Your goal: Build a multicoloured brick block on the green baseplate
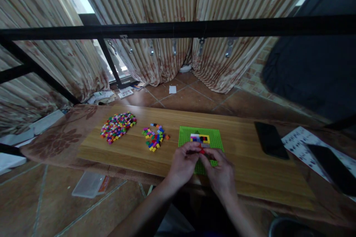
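Both my hands meet over the near half of a green baseplate [214, 135] on a wooden board. Between the fingertips is a small red brick [202, 151]. My left hand [183, 163] has its fingers curled and pinched at the red brick's left side. From the right, my right hand [221, 172] pinches at the same brick with thumb and forefinger. Just beyond the fingers, a small build of yellow, white, black and blue bricks [205, 139] sits on the baseplate. My hands cover part of the baseplate and the near side of the build.
Left of the baseplate lies a loose cluster of coloured bricks [154, 137]; farther left is a larger pile [118, 126]. A black phone [271, 139] rests on the board's right, near a printed sheet [299, 139] and another dark device [332, 166]. A black rail [167, 29] crosses beyond the board.
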The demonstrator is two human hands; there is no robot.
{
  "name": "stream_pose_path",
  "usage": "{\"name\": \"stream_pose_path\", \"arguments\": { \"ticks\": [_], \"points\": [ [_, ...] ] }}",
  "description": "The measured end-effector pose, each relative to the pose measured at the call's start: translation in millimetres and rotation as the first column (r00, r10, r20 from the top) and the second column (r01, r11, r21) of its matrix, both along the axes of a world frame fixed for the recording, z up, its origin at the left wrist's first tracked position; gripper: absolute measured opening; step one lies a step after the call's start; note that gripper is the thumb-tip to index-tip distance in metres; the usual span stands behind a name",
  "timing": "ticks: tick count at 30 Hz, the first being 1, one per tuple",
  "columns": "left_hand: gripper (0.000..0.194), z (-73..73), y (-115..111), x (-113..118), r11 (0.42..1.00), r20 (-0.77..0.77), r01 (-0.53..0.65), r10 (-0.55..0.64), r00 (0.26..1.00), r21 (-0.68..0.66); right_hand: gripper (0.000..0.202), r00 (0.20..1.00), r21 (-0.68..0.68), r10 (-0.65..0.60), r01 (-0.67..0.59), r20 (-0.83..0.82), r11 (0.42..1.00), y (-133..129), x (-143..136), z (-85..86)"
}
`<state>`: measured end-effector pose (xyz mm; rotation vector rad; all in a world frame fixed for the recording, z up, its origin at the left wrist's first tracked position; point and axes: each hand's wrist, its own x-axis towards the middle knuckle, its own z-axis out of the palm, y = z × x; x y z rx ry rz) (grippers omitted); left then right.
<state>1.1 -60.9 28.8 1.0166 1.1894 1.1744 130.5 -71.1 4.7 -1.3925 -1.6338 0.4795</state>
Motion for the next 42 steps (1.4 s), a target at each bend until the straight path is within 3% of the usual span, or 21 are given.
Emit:
{"name": "stream_pose_path", "arguments": {
  "ticks": [6,12,18,25,30,34,42],
  "points": [
    [0.026,3.6,5,-2,1.000,-0.006,-0.010,0.010,1.000,-0.001,0.018,1.000,0.030,0.017,-0.017,-0.022,0.999,5,-2,-2.0],
    [0.019,-2.4,10,-3,0.999,-0.021,-0.005,0.006,1.000,0.047,0.016,0.999,0.045,0.048,-0.047,-0.012,0.998,5,-1,-5.9],
    [0.024,-6.9,30,2,0.993,-0.221,0.001,0.024,0.975,0.115,0.019,0.993,0.088,0.073,-0.081,0.098,0.993,21,6,-5.3],
    [0.026,-8.7,43,10,0.974,-0.567,0.046,0.090,0.819,0.220,0.024,0.972,0.137,0.009,-0.042,0.233,0.990,39,11,-12.5],
    [0.025,-12.1,42,9,0.953,-0.714,0.078,0.164,0.681,0.293,0.024,0.962,0.177,-0.026,-0.023,0.272,0.984,40,11,-16.0],
    [0.024,-18.9,40,5,0.928,-0.711,0.085,0.216,0.669,0.362,0.022,0.978,0.165,-0.061,0.029,0.197,0.986,38,13,-17.6],
    [0.021,-23.3,37,5,0.902,-0.650,0.056,0.264,0.713,0.428,0.023,0.994,0.066,-0.101,0.098,0.045,0.993,39,19,-21.7]
  ]
}}
